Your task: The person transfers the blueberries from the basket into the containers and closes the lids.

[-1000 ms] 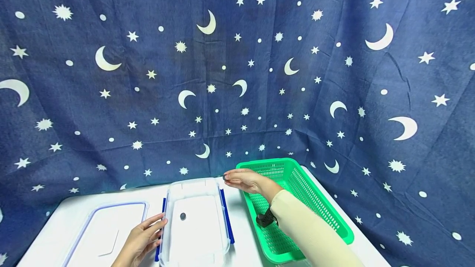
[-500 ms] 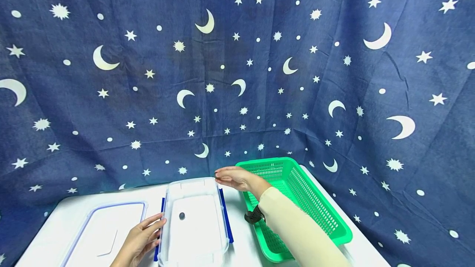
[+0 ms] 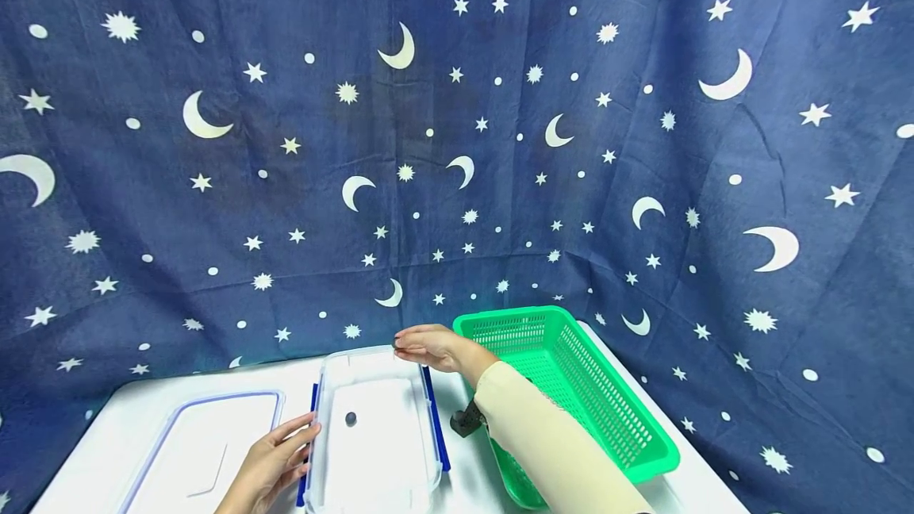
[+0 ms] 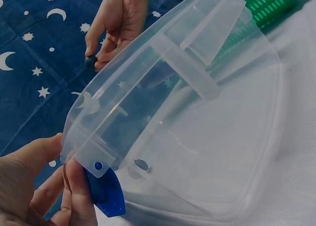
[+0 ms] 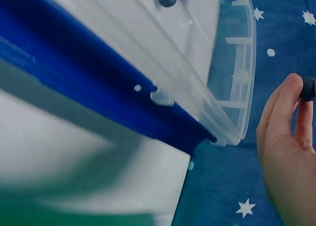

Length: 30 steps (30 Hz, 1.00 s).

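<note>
Currently | left hand (image 3: 271,458), part-closed, grips clear box (image 3: 378,450) | right hand (image 3: 432,346), nearly closed, pinches dark ball (image 5: 308,89)

No text, brand, number or sign can be read on the clear plastic box (image 3: 385,450), the lid (image 3: 196,443) at its 9 o'clock, or the green basket (image 3: 596,387).

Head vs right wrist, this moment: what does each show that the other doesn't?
Head only: the left hand at the clear box, the blue-edged lid, the cream sleeve, the black wrist device. The green basket is plain here; right wrist gets just a green blur.

Right wrist only: a clear look at the dark ball pinched by the right hand; in head it's too small to make out.

Both: right hand, clear box, second dark ball inside it, blue side flap, starry cloth, white table.
</note>
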Motion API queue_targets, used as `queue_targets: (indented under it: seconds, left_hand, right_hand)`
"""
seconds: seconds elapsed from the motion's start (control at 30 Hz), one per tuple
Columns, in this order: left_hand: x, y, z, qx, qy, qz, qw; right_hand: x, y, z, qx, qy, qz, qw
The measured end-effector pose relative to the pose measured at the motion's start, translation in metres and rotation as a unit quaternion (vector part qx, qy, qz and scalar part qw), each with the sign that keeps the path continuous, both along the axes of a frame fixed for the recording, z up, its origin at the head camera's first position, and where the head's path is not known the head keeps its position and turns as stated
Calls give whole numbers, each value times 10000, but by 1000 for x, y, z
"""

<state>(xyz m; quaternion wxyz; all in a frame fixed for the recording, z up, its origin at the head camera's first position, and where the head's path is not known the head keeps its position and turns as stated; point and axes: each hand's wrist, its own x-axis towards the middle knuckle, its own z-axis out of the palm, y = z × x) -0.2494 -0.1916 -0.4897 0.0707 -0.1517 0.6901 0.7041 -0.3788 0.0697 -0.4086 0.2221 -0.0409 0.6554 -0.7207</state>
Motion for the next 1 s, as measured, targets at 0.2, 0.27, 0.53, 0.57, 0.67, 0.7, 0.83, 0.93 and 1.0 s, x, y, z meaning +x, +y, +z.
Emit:
queue_targets:
  seconds: [0.2, 0.27, 0.53, 0.57, 0.67, 0.7, 0.83, 0.93, 1.0]
  left_hand:
    - [0, -1, -3, 47, 30, -28, 10000]
    - [1, -1, -3, 50, 40, -35, 10000]
    - [0, -1, -3, 65, 27, 20, 10000]
    - [0, -1, -3, 77, 13, 41, 10000]
    - [0, 0, -2, 87, -12, 75, 9999]
    - [0, 0, -2, 89, -17, 72, 9999]
    - [-1, 0, -2, 89, -18, 76, 9999]
    - [-1, 0, -3, 58, 1, 38, 10000]
    - [-1, 0, -2, 36, 17, 10, 10000]
  right_hand:
    - [2, -13, -3, 39, -46, -61, 10000]
    - [2, -18, -5, 23, -54, -123, 9999]
    - [8, -39, -13, -57, -105, -264, 9996]
    - [8, -41, -14, -48, -123, -270, 9995]
    - [9, -46, -18, -51, -156, -273, 9995]
    - [10, -47, -20, -71, -159, -283, 9994]
    - [12, -52, -25, -40, -130, -291, 9995]
    - [14, -56, -30, 28, -140, -358, 9993]
    - [14, -59, -33, 37, -137, -445, 9989]
